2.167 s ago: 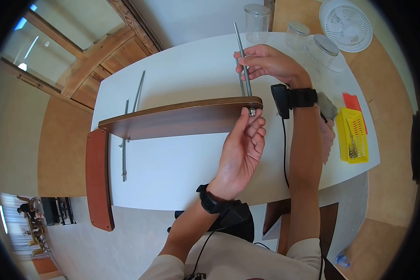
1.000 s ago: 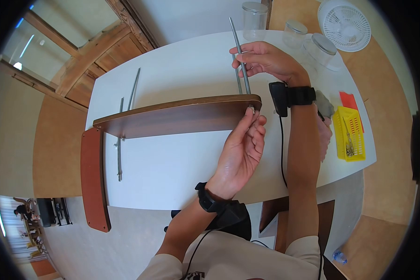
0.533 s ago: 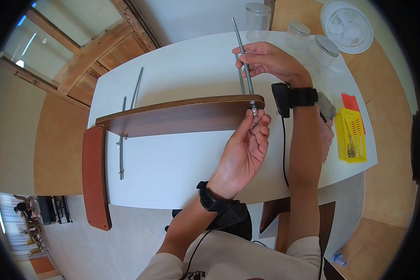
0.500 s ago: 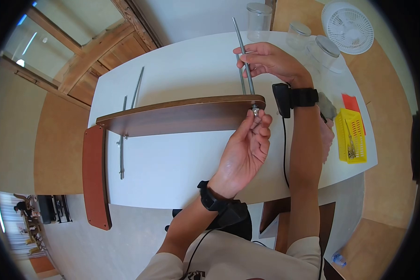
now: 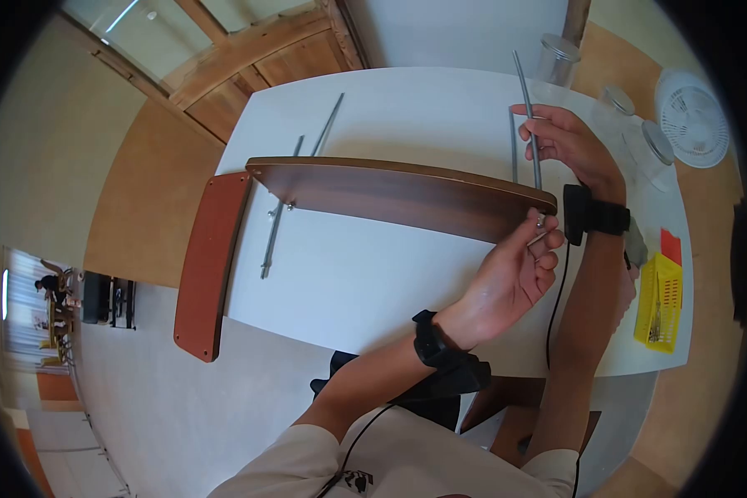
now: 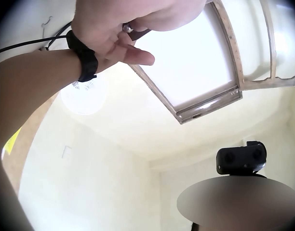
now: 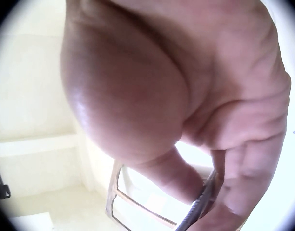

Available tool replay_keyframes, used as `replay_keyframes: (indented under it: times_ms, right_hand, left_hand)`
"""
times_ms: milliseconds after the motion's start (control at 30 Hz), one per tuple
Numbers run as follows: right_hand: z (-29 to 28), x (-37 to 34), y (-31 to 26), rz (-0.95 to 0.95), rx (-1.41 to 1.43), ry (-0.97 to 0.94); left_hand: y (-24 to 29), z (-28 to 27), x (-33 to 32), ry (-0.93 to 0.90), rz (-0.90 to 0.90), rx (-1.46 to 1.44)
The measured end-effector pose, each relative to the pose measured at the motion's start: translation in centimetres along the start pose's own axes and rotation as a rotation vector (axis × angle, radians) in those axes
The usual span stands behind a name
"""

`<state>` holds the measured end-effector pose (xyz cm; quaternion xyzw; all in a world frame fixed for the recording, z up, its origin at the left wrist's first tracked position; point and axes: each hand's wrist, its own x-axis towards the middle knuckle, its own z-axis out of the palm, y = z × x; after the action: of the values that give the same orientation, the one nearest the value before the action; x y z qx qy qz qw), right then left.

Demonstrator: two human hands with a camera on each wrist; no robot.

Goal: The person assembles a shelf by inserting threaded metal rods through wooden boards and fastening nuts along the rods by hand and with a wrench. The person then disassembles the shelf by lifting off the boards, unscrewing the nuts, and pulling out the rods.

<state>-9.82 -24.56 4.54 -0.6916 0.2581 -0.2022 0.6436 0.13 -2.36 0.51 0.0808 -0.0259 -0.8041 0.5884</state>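
My left hand (image 5: pixel 506 286) pinches a small shiny nut (image 5: pixel 541 222) between thumb and fingers, right at the near face of a dark brown board (image 5: pixel 398 192) close to its right end. The nut (image 6: pixel 127 29) also glints between the fingers in the left wrist view. Beyond the board, my right hand (image 5: pixel 574 148) holds an upright grey metal rod (image 5: pixel 523 83) with thumb and fingertips. In the right wrist view the threaded rod (image 7: pixel 195 211) runs between thumb and fingers. A second rod (image 5: pixel 513 141) stands just left of it.
At the board's left end a reddish-brown board (image 5: pixel 213 266) overhangs the white table (image 5: pixel 349 290). Metal rods (image 5: pixel 328 126) pass that end too. To the right are a yellow basket (image 5: pixel 659 303) with metal parts, lidded jars (image 5: pixel 559 62) and a white fan (image 5: pixel 692 116).
The head view has swung, so the table, boards and hands appear farther right and turned. Both hands keep their grips. The short rod end seen above the nut earlier is hidden now.
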Motion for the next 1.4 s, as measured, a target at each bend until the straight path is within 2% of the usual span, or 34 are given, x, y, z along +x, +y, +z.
replay_keyframes:
  times_ms: [67, 133, 167, 233, 300, 367, 500, 567, 700, 867, 1000, 1200, 1267, 1300, 1367, 1400]
  right_hand:
    - [0.0, -0.2, 0.1, -0.007, 0.003, 0.025]
    - [0.2, -0.4, 0.1, -0.025, 0.018, 0.027]
    - [0.1, -0.4, 0.0, -0.012, 0.009, 0.044]
    - [0.1, -0.2, -0.1, -0.021, -0.006, 0.0]
    - [0.0, -0.2, 0.0, -0.025, -0.006, 0.006]
    - [0.1, -0.1, 0.0, -0.023, -0.007, 0.002]
    - [0.1, 0.3, 0.1, -0.021, 0.027, -0.006]
    - [0.0, 0.4, 0.2, -0.016, 0.047, -0.006]
    - [0.1, 0.2, 0.3, -0.019, 0.07, 0.012]
    - [0.2, 0.4, 0.3, -0.015, 0.091, 0.008]
    - [0.3, 0.6, 0.3, -0.028, 0.13, -0.008]
    - [0.4, 0.5, -0.1, -0.047, 0.177, -0.009]
    - [0.5, 0.5, -0.1, -0.054, 0.185, 0.012]
    - [0.2, 0.6, 0.1, -0.063, 0.192, -0.009]
    - [0.0, 0.9, 0.6, -0.075, 0.157, 0.035]
    - [0.0, 1.1, 0.5, -0.093, 0.174, -0.004]
  left_hand:
    - [-0.1, 0.5, -0.2, -0.073, -0.035, -0.046]
    - [0.2, 1.5, -0.5, 0.052, -0.068, 0.028]
    - [0.0, 1.4, -0.4, 0.044, -0.086, 0.017]
    - [-0.1, 0.7, -0.4, 0.126, 0.01, -0.014]
    - [0.1, 0.3, -0.3, 0.116, 0.014, 0.003]
    - [0.2, -0.1, -0.2, -0.054, -0.007, -0.092]
    - [0.1, 0.5, -0.1, -0.148, -0.005, -0.142]
    - [0.3, 1.8, -0.4, 0.109, -0.018, -0.087]
    - [0.0, 0.5, -0.2, 0.108, 0.022, -0.088]
    - [-0.2, 0.4, -0.2, -0.015, -0.014, -0.154]
    - [0.1, 1.2, -0.3, 0.11, -0.028, -0.136]
    - [-0.2, -0.1, -0.2, -0.007, -0.025, -0.226]
    - [-0.6, -1.0, -0.1, -0.127, -0.018, -0.217]
    - [-0.4, -0.6, -0.4, -0.123, 0.002, -0.207]
    - [0.3, 0.2, -1.9, 0.142, -0.084, 0.156]
    - [0.9, 0.2, -3.0, 0.123, -0.047, 0.355]
